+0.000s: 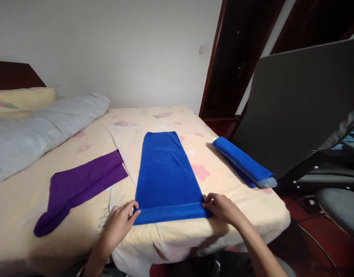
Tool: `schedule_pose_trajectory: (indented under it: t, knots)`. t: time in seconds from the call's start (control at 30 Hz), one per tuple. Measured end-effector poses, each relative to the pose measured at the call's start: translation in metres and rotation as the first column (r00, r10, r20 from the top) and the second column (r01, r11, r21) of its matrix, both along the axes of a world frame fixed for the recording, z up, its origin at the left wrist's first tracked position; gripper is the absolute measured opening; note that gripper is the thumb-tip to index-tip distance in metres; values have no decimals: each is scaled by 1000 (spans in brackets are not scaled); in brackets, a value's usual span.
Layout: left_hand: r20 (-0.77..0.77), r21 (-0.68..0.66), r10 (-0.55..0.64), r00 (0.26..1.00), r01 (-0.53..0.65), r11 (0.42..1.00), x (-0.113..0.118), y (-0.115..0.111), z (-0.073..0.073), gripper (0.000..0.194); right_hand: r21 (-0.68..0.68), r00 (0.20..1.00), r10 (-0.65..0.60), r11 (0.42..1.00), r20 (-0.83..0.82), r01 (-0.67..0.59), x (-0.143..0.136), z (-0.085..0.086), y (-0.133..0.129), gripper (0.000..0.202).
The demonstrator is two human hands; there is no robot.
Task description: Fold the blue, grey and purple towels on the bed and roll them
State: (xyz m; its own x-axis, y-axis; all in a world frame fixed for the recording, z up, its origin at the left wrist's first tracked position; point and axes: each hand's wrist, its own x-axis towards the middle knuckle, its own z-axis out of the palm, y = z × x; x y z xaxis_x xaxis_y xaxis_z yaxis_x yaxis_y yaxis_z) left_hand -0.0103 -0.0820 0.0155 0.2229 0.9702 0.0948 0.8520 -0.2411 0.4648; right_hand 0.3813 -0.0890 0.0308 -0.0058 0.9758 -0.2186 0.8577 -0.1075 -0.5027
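A blue towel (167, 173) lies flat and lengthwise on the bed, with a narrow band folded over at its near end. My left hand (123, 221) pinches the left corner of that band between thumb and fingers. At the band's right end, my right hand (220, 207) has its thumb and fingertips closed on the edge. Left of the towel rests a purple cloth (81, 184), partly folded. Farther right, a folded blue bundle (243, 159) with a pale, clear-looking end lies near the bed's right edge.
The bed (148, 115) has a pale yellow patterned sheet. A long grey bolster (50, 127) and a yellow pillow (24, 100) lie at the left. A large dark panel (298, 100) stands beside the bed at the right, near a dark door (237, 57).
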Motion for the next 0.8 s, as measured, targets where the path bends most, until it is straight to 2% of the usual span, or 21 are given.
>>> schedule_pose_trajectory:
  t: [0.17, 0.3, 0.37, 0.47, 0.6, 0.7, 0.8]
  knots:
    - [-114, 59, -39, 993, 46, 997, 2, -4, 5, 16, -12, 999, -19, 1000, 50, 20, -1, -3, 0, 12]
    - [-198, 172, -97, 975, 133, 976, -1, -4, 8, 18, 57, 997, -25, 998, 71, 21, 0, -7, 0, 15]
    - [-222, 222, -127, 967, 177, 959, -2, -3, 10, 19, 121, 999, 19, 992, 46, -25, -1, -7, 0, 12]
    - [-221, 316, -180, 958, 245, 916, 0, -5, 11, 22, 235, 988, 153, 960, 6, -150, -5, 1, -1, 4]
    - [-190, 422, -272, 943, 329, 845, 14, -14, 11, 25, 362, 949, 311, 892, -53, -272, -11, 15, -6, 16]
    - [-211, 369, -325, 922, 384, 846, 25, -21, 12, 24, 335, 912, 407, 867, -53, -368, -14, 18, -9, 16]
    - [-225, 260, -328, 918, 380, 888, 24, -21, 13, 29, 269, 889, 458, 858, -16, -438, -12, 12, -9, 33]
